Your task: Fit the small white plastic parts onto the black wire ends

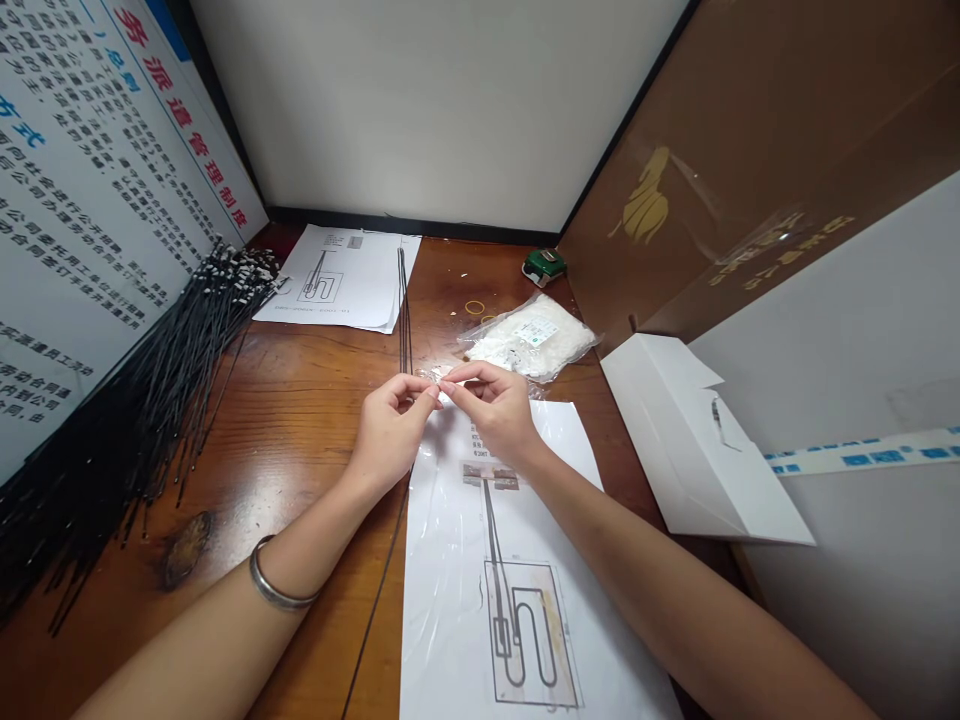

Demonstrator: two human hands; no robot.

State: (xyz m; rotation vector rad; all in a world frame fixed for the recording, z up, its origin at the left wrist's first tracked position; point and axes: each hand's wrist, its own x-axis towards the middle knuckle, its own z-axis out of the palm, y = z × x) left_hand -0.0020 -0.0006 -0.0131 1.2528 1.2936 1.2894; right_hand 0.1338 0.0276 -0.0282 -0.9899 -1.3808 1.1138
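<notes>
Both of my hands meet just above the top end of a printed drawing sheet, with fingertips pinched together. My left hand is closed, thumb against forefinger. Opposite it, my right hand is closed in the same kind of pinch. What lies between the fingertips is too small and too covered to make out. A thin black wire runs from under my left hand toward the near edge; whether the hand grips it, I cannot tell. Several dark wires lie beyond my left hand. Close behind my right hand is a clear bag of small white parts.
A large bundle of black wires with white ends leans at the left. Papers lie at the back, a green tape measure at the back right. A folded white card box stands right. Panels and brown cardboard enclose the table.
</notes>
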